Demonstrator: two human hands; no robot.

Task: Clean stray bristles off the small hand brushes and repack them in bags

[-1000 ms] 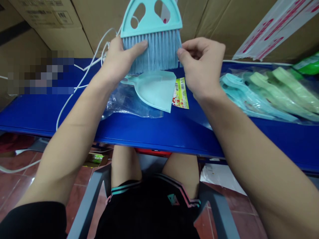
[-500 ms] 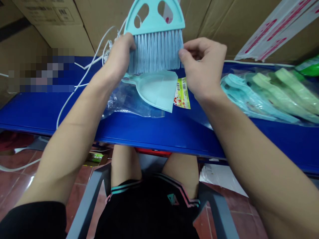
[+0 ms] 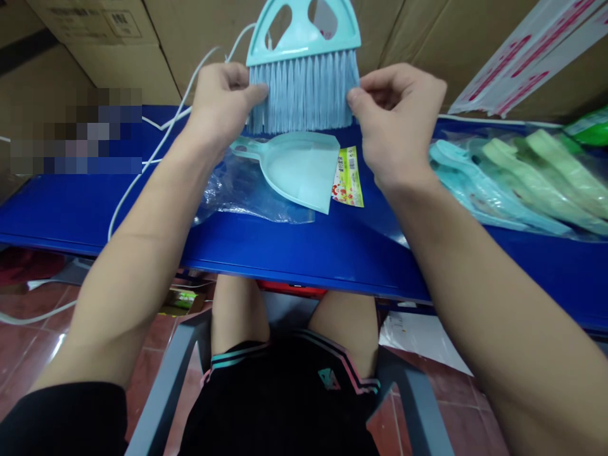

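Note:
A light-blue hand brush (image 3: pixel 306 82) is held up with its bristles pointing down, its top cut off by the view's upper edge. My left hand (image 3: pixel 223 104) pinches the bristles at their left side, thumb in front. At the right side, my right hand (image 3: pixel 396 120) pinches the outer bristles between thumb and bent fingers. Just below the brush, a pale-blue dustpan (image 3: pixel 301 171) lies on the blue table (image 3: pixel 294 247), handle to the left. A yellow printed card (image 3: pixel 349 177) lies beside its right edge. Clear plastic wrapping (image 3: pixel 256 199) is spread under and left of the dustpan.
Several bagged blue and green brush-and-dustpan sets (image 3: pixel 517 177) lie at the right. Cardboard boxes (image 3: pixel 199 28) stand behind the table. A white cable (image 3: pixel 137 180) runs across the left side. A green packet (image 3: pixel 589 126) sits at the far right.
The brush has shifted slightly right, and both hands have moved right with it. My left thumb now lies across the front of the bristles. The dustpan and card have stayed put.

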